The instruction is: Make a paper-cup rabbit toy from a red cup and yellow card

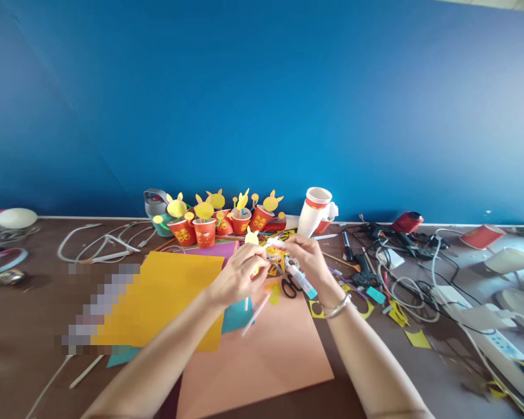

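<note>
My left hand (243, 272) is closed in a pinch. A pale yellow paper cutout with two ears (252, 236) shows just above its fingers, seemingly held there. My right hand (308, 261) pinches a small white piece (274, 244) that lies between both hands; its kind is too blurred to tell. Beneath the hands are black-handled scissors (290, 287) and a clear tube with a blue end (303, 280). A pale straw (256, 315) rests on the peach paper sheet (262, 366), below my left hand.
Red paper cups (204, 234) with yellow eared paper figures stand along the blue wall. A stack of white cups (313, 214) is right of them. Orange-yellow paper (166, 297) lies left. A black glue gun (367, 272), tangled cables and a power strip (502, 343) occupy the right side.
</note>
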Motion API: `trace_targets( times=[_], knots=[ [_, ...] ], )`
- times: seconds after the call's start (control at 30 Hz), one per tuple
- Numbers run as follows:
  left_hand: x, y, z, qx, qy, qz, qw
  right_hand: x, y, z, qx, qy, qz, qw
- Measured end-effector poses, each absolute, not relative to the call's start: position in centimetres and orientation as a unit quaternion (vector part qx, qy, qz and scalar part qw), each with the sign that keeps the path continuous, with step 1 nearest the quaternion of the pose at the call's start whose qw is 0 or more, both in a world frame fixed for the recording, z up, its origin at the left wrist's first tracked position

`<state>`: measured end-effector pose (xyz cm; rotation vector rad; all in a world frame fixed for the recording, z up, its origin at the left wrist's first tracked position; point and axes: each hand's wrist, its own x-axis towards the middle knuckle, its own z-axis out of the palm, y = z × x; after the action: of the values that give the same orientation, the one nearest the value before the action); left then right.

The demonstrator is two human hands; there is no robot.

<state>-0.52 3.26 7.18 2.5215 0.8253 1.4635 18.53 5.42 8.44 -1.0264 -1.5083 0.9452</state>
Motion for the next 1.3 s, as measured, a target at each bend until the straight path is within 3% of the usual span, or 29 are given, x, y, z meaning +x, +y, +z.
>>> trace_targets(
  times=[0.1,0.27,0.33,0.43,0.53,0.63,0.73,0.8,0.93,1.1,1.2,1.3],
  knots=[
    [-0.7,3.4,7.7,0.747,0.306,0.541,0.237,21.1,7.0,8.2,-0.505,-0.615,0.352,0.493],
    [-0.7,4.3,7.9,0.512,0.309,0.551,0.582,23.5,8.5,6.6,-0.664,-0.703,0.125,0.221],
    [-0.6,4.6,7.7,0.419,0.289,0.542,0.669,23.4,8.7,5.8,-0.701,-0.698,0.070,0.133],
    [-0.5,4.9,7.4,0.337,0.270,0.519,0.738,22.7,8.8,5.4,-0.715,-0.692,0.061,0.081],
    [-0.3,4.9,7.2,0.323,0.273,0.507,0.751,21.7,8.3,6.0,-0.666,-0.710,0.134,0.185],
    [-0.1,4.8,7.3,0.333,0.285,0.498,0.748,20.2,7.2,7.0,-0.506,-0.694,0.352,0.372],
    [0.0,4.7,7.4,0.339,0.297,0.486,0.748,19.0,6.1,7.7,-0.392,-0.678,0.462,0.417],
    [0.1,4.5,7.6,0.338,0.302,0.481,0.751,18.6,5.7,8.0,-0.381,-0.697,0.422,0.437],
    [0.1,4.2,8.3,0.273,0.293,0.489,0.775,18.4,5.4,8.3,-0.385,-0.740,0.227,0.503],
    [-0.4,4.6,8.8,0.192,0.313,0.472,0.801,18.0,4.2,8.6,-0.328,-0.794,0.033,0.511],
    [-0.6,4.9,8.5,0.178,0.338,0.476,0.792,17.7,3.5,8.9,-0.307,-0.815,-0.004,0.492],
    [-0.4,4.9,8.1,0.200,0.340,0.451,0.801,17.4,3.3,8.9,-0.308,-0.828,0.041,0.467]
  ],
)
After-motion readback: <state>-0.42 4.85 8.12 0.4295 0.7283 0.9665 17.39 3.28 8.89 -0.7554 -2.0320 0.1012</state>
